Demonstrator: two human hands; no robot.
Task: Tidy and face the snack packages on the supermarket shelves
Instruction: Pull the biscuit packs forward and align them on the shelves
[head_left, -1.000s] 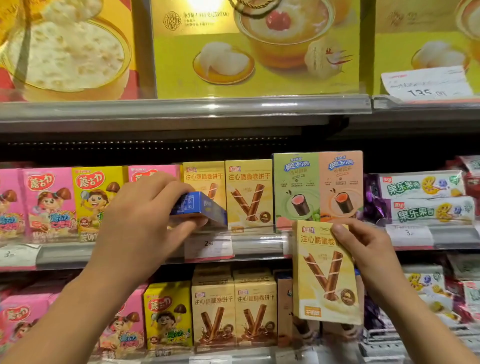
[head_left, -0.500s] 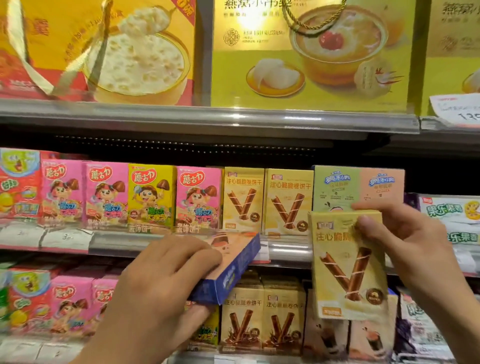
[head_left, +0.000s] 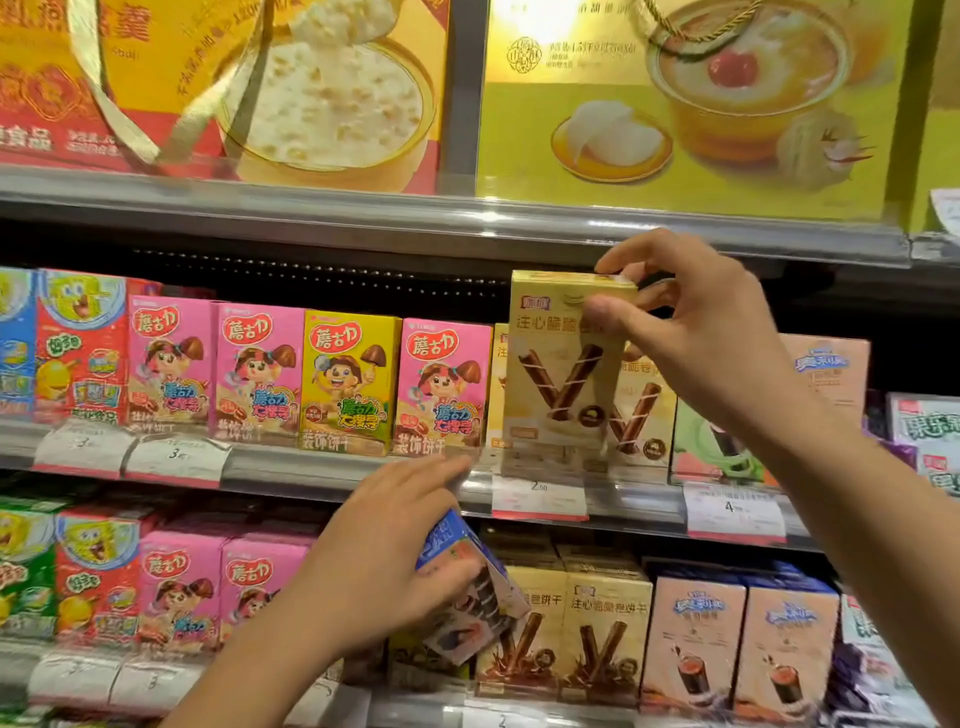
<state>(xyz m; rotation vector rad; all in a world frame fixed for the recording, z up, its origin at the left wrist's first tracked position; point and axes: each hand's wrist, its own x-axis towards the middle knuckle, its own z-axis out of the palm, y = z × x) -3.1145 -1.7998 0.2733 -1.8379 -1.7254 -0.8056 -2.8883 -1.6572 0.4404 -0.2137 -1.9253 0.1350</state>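
While the left hand (head_left: 379, 566), nearest, curls around a tilted blue box (head_left: 467, 587) before the lower shelf, the right hand (head_left: 691, 332) pinches the cream wafer-roll box (head_left: 558, 374) by its top at the middle shelf's edge (head_left: 337, 470); best slid back upright, flush with its matching neighbours (head_left: 641, 415).

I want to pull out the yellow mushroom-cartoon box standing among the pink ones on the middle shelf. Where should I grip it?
Pinch the yellow mushroom-cartoon box at its top edge, coming from the front and above. Pink cartoon boxes press against both its sides, leaving no finger room there, while the dark gap above it is open.
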